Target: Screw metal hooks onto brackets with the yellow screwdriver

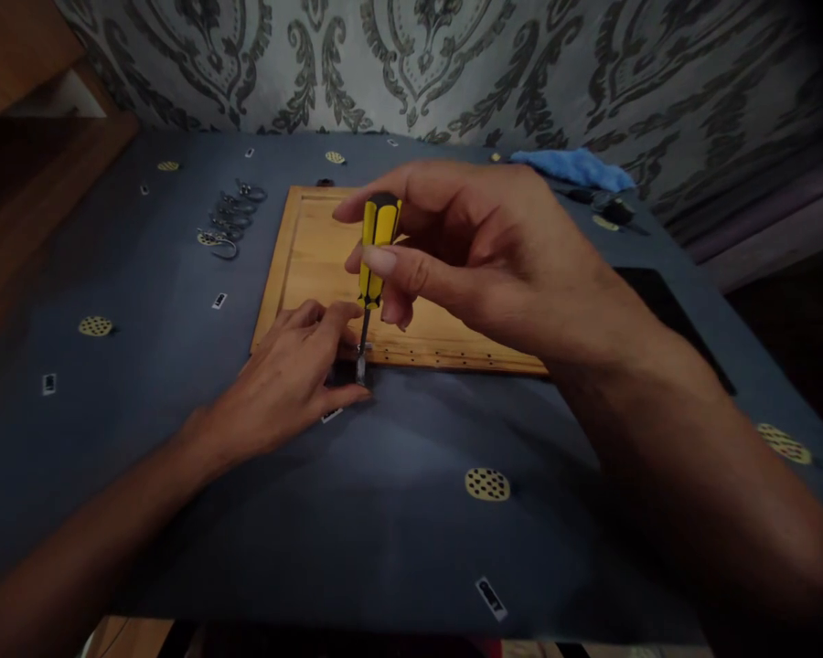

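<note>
Way over on your left, some wooden furniture (20,64) is sitting at the table's (357,530) edge. Moving right, a little bunch of metal hooks (229,222) is lying in a slanting row on the dark blue tablecloth, well clear of your fingers. Then your left hand (288,375) is resting low at the near left corner of the wooden board (315,233), fingers over the edge and thumb stretching out along the cloth side. Something small and dark is showing under there, but it's pretty shadowy, so I can't tell if you're actually pinching it. The board itself is lying flat, with small dark dots running along its near edge. Your screwdriver (379,242) is standing nearly upright, yellow-and-black handle up, its tip pointing down right beside your left thumb. Your right hand (486,251) is gripping that handle between thumb and fingers, partly covering the board. Past your right wrist, a blue rag (576,168) is lying crumpled near the wall, and a flat black thing (678,320) is peeking out behind your forearm.
</note>
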`<move>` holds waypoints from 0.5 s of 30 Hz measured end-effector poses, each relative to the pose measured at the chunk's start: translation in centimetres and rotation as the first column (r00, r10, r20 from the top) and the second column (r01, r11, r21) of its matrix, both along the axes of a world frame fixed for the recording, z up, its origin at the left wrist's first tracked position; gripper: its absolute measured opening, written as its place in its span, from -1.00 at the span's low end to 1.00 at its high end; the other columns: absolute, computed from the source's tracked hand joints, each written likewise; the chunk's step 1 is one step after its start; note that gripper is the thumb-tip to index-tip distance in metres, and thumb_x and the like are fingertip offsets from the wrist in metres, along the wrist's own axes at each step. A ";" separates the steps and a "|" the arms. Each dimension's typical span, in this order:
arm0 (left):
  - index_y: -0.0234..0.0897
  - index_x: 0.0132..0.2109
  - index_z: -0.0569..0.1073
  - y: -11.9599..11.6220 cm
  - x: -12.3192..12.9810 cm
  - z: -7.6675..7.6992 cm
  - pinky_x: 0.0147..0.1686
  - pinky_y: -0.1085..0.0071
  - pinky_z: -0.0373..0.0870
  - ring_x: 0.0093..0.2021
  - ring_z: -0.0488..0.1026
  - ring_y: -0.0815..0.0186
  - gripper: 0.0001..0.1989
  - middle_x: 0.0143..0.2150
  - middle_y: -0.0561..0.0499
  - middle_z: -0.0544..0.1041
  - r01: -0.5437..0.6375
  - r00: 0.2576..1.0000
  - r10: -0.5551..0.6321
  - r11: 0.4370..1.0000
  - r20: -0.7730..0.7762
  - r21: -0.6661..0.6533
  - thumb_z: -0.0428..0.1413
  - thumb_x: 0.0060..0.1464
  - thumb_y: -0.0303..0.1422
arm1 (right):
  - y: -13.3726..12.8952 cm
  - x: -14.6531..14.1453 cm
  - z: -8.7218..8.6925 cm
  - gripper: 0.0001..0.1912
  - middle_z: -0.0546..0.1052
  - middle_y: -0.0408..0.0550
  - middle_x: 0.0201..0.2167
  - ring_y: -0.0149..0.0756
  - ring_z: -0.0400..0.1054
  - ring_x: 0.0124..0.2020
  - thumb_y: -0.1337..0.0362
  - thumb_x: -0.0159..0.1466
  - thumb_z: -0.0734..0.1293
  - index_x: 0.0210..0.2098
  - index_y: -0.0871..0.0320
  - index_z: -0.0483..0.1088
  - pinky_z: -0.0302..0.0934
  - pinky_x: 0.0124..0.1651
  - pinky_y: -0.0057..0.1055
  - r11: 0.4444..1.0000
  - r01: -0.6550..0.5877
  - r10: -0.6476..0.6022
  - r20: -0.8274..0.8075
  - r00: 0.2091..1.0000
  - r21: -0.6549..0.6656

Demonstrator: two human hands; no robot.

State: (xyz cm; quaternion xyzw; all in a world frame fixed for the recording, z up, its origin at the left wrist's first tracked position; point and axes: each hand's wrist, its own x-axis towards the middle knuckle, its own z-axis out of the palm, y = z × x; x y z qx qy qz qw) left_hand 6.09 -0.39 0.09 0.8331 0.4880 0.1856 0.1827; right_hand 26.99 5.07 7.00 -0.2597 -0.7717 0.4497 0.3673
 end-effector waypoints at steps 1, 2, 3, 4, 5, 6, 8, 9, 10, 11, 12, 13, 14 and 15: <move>-0.10 0.19 0.36 0.0 0.0 0.0 0.07 0.05 0.50 0.08 0.50 -0.02 -0.45 -0.05 -0.01 0.57 -0.001 1.000 0.001 1.000 0.002 -0.005 0.39 0.14 -0.31 | 0.0 0.1 0.0 -0.68 0.57 -0.20 -0.33 -0.50 0.47 -0.53 0.05 0.36 0.55 -0.18 0.12 0.44 0.42 -0.44 -0.51 1.000 -0.002 0.001 0.017 1.000 0.015; -0.10 0.18 0.37 0.0 0.0 0.0 0.07 0.05 0.50 0.08 0.50 -0.01 -0.47 -0.05 -0.01 0.57 0.000 1.000 0.000 1.000 0.008 -0.006 0.39 0.14 -0.31 | -0.1 0.1 0.0 -0.67 0.57 -0.19 -0.33 -0.50 0.46 -0.52 0.03 0.37 0.54 -0.21 0.12 0.45 0.40 -0.45 -0.52 0.999 0.004 -0.005 0.033 0.999 0.035; -0.10 0.17 0.37 0.0 0.0 0.0 0.08 0.04 0.49 0.07 0.50 -0.01 -0.48 -0.04 -0.01 0.57 0.006 1.000 -0.006 1.000 0.017 -0.007 0.38 0.15 -0.32 | -0.1 0.1 -0.1 -0.64 0.56 -0.18 -0.35 -0.49 0.45 -0.51 -0.01 0.37 0.53 -0.25 0.12 0.44 0.38 -0.47 -0.52 0.998 0.019 -0.021 0.045 0.999 0.057; -0.10 0.16 0.38 0.0 -0.1 0.0 0.09 0.04 0.49 0.07 0.50 -0.01 -0.50 -0.04 -0.01 0.57 0.012 1.000 -0.011 1.000 0.027 -0.006 0.38 0.15 -0.32 | -0.1 0.0 -0.3 -0.59 0.55 -0.18 -0.37 -0.48 0.43 -0.50 -0.07 0.36 0.53 -0.29 0.12 0.43 0.35 -0.48 -0.52 0.996 0.042 -0.046 0.052 0.998 0.080; -0.10 0.16 0.38 0.0 -0.1 0.0 0.10 0.04 0.48 0.06 0.50 0.00 -0.51 -0.04 -0.01 0.57 0.018 0.999 -0.018 1.000 0.036 -0.008 0.38 0.16 -0.32 | -0.2 -0.2 -0.5 -0.53 0.52 -0.18 -0.39 -0.46 0.42 -0.49 -0.13 0.33 0.53 -0.33 0.11 0.41 0.33 -0.50 -0.52 0.992 0.074 -0.080 0.055 0.995 0.104; -0.11 0.16 0.39 0.0 -0.1 0.0 0.10 0.04 0.48 0.06 0.50 0.00 -0.51 -0.03 -0.02 0.57 0.023 0.999 -0.023 1.000 0.043 -0.010 0.38 0.16 -0.31 | -0.2 -0.3 -0.7 -0.48 0.50 -0.18 -0.41 -0.45 0.40 -0.48 -0.19 0.31 0.52 -0.37 0.10 0.38 0.31 -0.51 -0.51 0.985 0.114 -0.121 0.051 0.991 0.130; -0.12 0.20 0.37 0.1 -0.1 -0.1 0.11 0.04 0.48 0.06 0.50 0.00 -0.47 -0.03 -0.03 0.58 0.024 0.999 -0.023 1.000 0.041 -0.011 0.38 0.16 -0.31 | -0.4 -0.7 -1.1 -0.41 0.43 -0.19 -0.44 -0.44 0.36 -0.48 -0.25 0.28 0.51 -0.43 0.08 0.30 0.29 -0.52 -0.48 0.959 0.213 -0.219 0.012 0.976 0.189; -0.13 0.23 0.35 0.1 -0.1 -0.1 0.11 0.04 0.47 0.07 0.50 0.00 -0.43 -0.02 -0.03 0.58 0.021 0.999 -0.021 1.000 0.036 -0.007 0.39 0.16 -0.31 | -0.5 -0.9 -1.2 -0.39 0.40 -0.19 -0.44 -0.44 0.34 -0.49 -0.27 0.27 0.51 -0.45 0.07 0.26 0.30 -0.52 -0.45 0.941 0.262 -0.263 -0.025 0.964 0.216; -0.14 0.26 0.34 0.1 -0.1 -0.1 0.12 0.03 0.46 0.08 0.50 -0.01 -0.39 -0.02 -0.03 0.59 0.017 0.999 -0.017 1.000 0.031 0.000 0.39 0.15 -0.31 | -0.5 -1.0 -1.2 -0.36 0.36 -0.20 -0.45 -0.44 0.32 -0.51 -0.28 0.26 0.52 -0.47 0.06 0.22 0.30 -0.53 -0.43 0.922 0.306 -0.297 -0.071 0.952 0.237; -0.15 0.29 0.32 0.0 -0.2 -0.2 0.12 0.02 0.46 0.09 0.49 -0.01 -0.35 -0.01 -0.04 0.60 0.013 1.000 -0.013 1.000 0.023 0.004 0.40 0.15 -0.30 | -0.6 -1.1 -1.1 -0.35 0.34 -0.21 -0.46 -0.44 0.30 -0.52 -0.28 0.25 0.52 -0.48 0.05 0.19 0.30 -0.54 -0.40 0.906 0.341 -0.321 -0.115 0.940 0.250; -0.15 0.31 0.30 0.0 -0.2 -0.2 0.12 0.01 0.45 0.10 0.48 -0.02 -0.32 0.00 -0.05 0.61 0.009 1.000 -0.009 1.000 0.013 0.005 0.41 0.15 -0.29 | -0.7 -1.2 -1.0 -0.34 0.32 -0.21 -0.47 -0.43 0.29 -0.54 -0.27 0.24 0.53 -0.48 0.05 0.16 0.30 -0.54 -0.37 0.897 0.365 -0.337 -0.149 0.930 0.250; -0.15 0.33 0.29 0.0 -0.2 -0.2 0.12 0.01 0.45 0.11 0.48 -0.03 -0.30 0.01 -0.06 0.61 0.007 1.000 -0.007 1.000 0.005 0.003 0.41 0.15 -0.28 | -0.8 -1.2 -0.9 -0.34 0.32 -0.21 -0.47 -0.42 0.29 -0.54 -0.26 0.24 0.54 -0.48 0.04 0.15 0.30 -0.54 -0.33 0.894 0.380 -0.349 -0.162 0.923 0.239; -0.15 0.34 0.28 0.0 -0.2 -0.2 0.12 0.01 0.45 0.12 0.47 -0.04 -0.29 0.03 -0.07 0.61 0.007 1.000 -0.007 1.000 -0.003 -0.002 0.41 0.16 -0.27 | -0.8 -1.2 -0.7 -0.35 0.33 -0.21 -0.47 -0.40 0.30 -0.54 -0.24 0.24 0.55 -0.48 0.03 0.15 0.31 -0.53 -0.30 0.895 0.389 -0.361 -0.157 0.919 0.219; -0.16 0.34 0.27 0.0 -0.2 -0.2 0.12 0.01 0.44 0.12 0.47 -0.04 -0.29 0.04 -0.08 0.61 0.007 1.000 -0.007 1.000 -0.007 -0.010 0.41 0.17 -0.26 | -0.9 -1.2 -0.6 -0.35 0.34 -0.20 -0.47 -0.37 0.30 -0.54 -0.24 0.23 0.56 -0.48 0.02 0.14 0.32 -0.52 -0.27 0.896 0.395 -0.371 -0.149 0.917 0.201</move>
